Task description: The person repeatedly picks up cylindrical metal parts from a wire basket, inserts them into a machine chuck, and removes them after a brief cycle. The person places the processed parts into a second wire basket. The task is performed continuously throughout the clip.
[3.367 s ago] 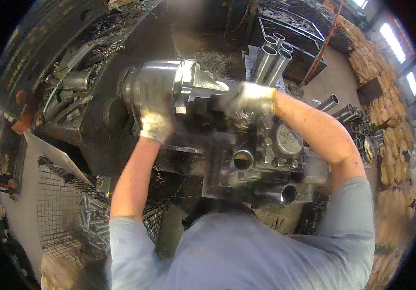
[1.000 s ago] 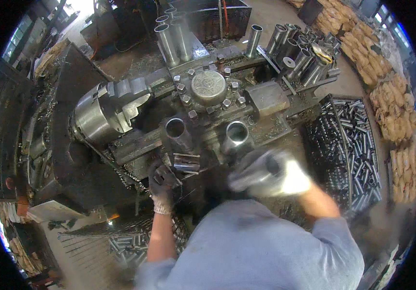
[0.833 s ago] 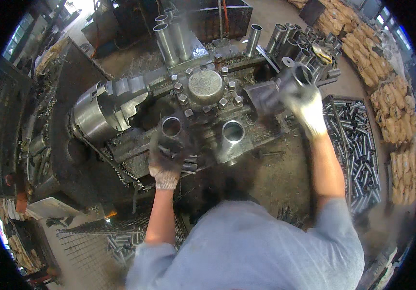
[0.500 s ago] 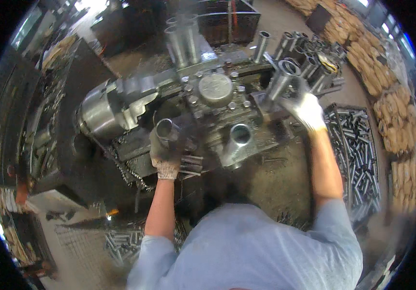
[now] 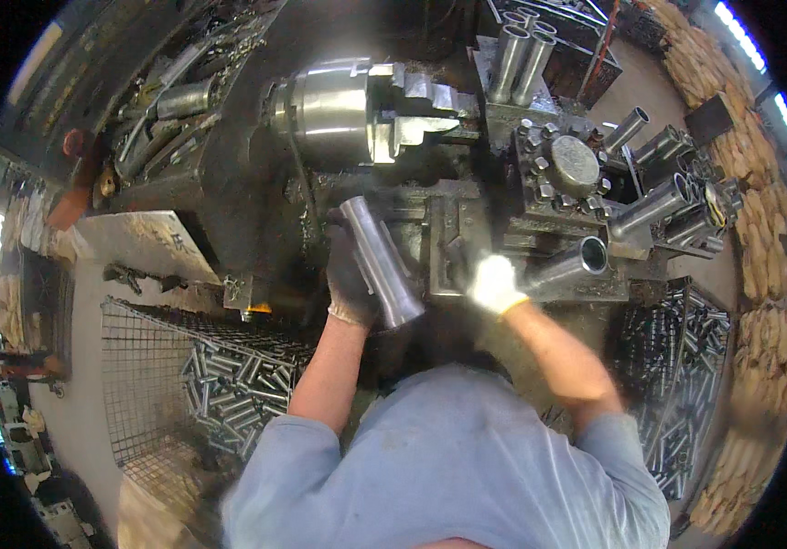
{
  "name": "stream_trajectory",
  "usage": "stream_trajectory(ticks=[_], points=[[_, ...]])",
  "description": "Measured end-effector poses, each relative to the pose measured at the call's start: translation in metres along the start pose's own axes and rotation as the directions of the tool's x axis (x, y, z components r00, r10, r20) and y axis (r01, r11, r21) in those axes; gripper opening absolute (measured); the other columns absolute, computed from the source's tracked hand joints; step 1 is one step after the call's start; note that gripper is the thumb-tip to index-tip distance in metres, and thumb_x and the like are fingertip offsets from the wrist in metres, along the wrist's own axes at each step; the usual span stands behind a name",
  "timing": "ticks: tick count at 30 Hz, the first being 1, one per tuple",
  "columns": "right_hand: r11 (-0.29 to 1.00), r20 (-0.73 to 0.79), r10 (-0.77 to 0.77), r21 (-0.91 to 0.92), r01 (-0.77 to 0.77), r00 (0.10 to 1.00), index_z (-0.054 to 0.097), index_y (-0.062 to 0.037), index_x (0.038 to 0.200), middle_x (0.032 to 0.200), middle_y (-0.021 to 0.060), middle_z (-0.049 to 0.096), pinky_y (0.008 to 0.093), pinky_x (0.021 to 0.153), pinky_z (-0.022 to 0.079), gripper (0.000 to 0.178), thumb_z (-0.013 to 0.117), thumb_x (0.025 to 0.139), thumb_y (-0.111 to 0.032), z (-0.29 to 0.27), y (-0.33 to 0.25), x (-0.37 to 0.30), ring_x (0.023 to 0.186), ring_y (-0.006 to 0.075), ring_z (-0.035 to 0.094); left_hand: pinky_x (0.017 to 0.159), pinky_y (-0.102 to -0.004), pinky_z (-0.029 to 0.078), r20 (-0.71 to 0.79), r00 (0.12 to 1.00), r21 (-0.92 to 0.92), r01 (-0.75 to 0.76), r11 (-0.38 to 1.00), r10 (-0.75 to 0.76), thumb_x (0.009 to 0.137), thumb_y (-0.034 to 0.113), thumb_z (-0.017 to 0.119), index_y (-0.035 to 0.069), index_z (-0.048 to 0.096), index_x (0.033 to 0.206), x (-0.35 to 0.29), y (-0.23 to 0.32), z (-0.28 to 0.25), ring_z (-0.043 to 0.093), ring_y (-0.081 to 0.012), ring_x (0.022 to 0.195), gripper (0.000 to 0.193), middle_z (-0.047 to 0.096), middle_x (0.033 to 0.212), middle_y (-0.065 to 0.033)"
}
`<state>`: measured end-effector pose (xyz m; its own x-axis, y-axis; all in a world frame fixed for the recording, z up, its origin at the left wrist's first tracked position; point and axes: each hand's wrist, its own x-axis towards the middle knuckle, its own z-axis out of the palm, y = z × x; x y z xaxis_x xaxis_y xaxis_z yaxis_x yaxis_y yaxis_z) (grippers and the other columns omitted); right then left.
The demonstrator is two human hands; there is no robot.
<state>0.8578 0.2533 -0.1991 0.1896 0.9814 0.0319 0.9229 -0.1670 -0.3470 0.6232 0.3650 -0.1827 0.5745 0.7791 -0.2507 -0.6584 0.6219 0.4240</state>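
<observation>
A shiny metal tube [image 5: 381,261] with a flared lower end slants across my left hand [image 5: 350,276], which wears a dark, soiled glove and is closed around it. To the right, my right hand [image 5: 494,282] in a white glove is over the front of the lathe carriage, its fingers smeared by motion. I cannot make out whether it holds anything. Just beyond it a wide-mouthed metal tube [image 5: 586,259] lies on the carriage. The square tool post [image 5: 574,163] with its round cap stands behind. Up and left is the lathe chuck [image 5: 329,112] with stepped jaws.
Several upright tubes [image 5: 523,66] stand behind the tool post. More tubes [image 5: 654,203] cluster at its right. Wire bins of short metal pieces stand at lower left [image 5: 137,366] and right [image 5: 718,384]. Filled sacks [image 5: 760,339] line the right side.
My view has turned left. The tube in my left hand has tipped from showing its open end to lying lengthwise. My right hand has left the tubes at the right and come inward.
</observation>
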Motion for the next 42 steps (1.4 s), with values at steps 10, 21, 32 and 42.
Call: stream_trajectory(ticks=[10, 21, 32, 42], points=[[0.828, 0.469, 0.118, 0.440, -0.347, 0.875, 0.074, 0.0009, 0.103, 0.088, 0.0186, 0.075, 0.0423, 0.073, 0.059, 0.049, 0.086, 0.078, -0.040, -0.100, -0.080, 0.043, 0.078, 0.0263, 0.073, 0.119, -0.0460, 0.038, 0.111, 0.940, 0.514, -0.332, 0.791, 0.323, 0.108, 0.055, 0.048, 0.004, 0.044, 0.155, -0.017, -0.024, 0.078, 0.055, -0.0292, 0.136, 0.070, 0.059, 0.147, -0.0137], [0.861, -0.016, -0.367, -0.385, 0.333, 0.930, 0.062, -0.0017, 0.126, 0.105, 0.0236, 0.075, 0.0497, 0.078, 0.060, 0.061, 0.080, 0.073, -0.025, -0.285, -0.013, 0.176, 0.092, 0.0445, 0.074, 0.103, -0.0375, 0.052, 0.017, 0.942, 0.826, -0.202, 0.526, 0.335, 0.102, 0.037, 0.067, 0.004, 0.065, 0.136, 0.025, 0.006, 0.012, 0.064, -0.0198, 0.119, 0.047, 0.070, 0.123, -0.0069], [0.921, 0.523, -0.152, -0.233, 0.312, 0.839, 0.078, -0.0002, 0.098, 0.090, 0.0197, 0.077, 0.0444, 0.074, 0.058, 0.058, 0.087, 0.062, -0.045, -0.194, 0.094, 0.284, 0.081, 0.0323, 0.076, 0.096, -0.0386, 0.054, -0.575, 0.608, 0.555, -0.203, 0.807, 0.548, 0.100, 0.021, 0.073, 0.001, 0.064, 0.133, -0.103, 0.014, -0.151, 0.067, -0.0234, 0.105, 0.040, 0.071, 0.118, -0.0103], [0.948, 0.539, -0.105, -0.198, 0.247, 0.835, 0.074, -0.0004, 0.113, 0.104, 0.0236, 0.077, 0.0447, 0.081, 0.059, 0.068, 0.089, 0.062, -0.043, -0.177, 0.062, 0.279, 0.094, 0.0342, 0.075, 0.090, -0.0390, 0.056, -0.656, 0.479, 0.467, -0.350, 0.812, 0.584, 0.098, 0.019, 0.074, 0.000, 0.065, 0.123, -0.132, 0.028, -0.179, 0.067, -0.0256, 0.102, 0.033, 0.070, 0.115, -0.0129]])
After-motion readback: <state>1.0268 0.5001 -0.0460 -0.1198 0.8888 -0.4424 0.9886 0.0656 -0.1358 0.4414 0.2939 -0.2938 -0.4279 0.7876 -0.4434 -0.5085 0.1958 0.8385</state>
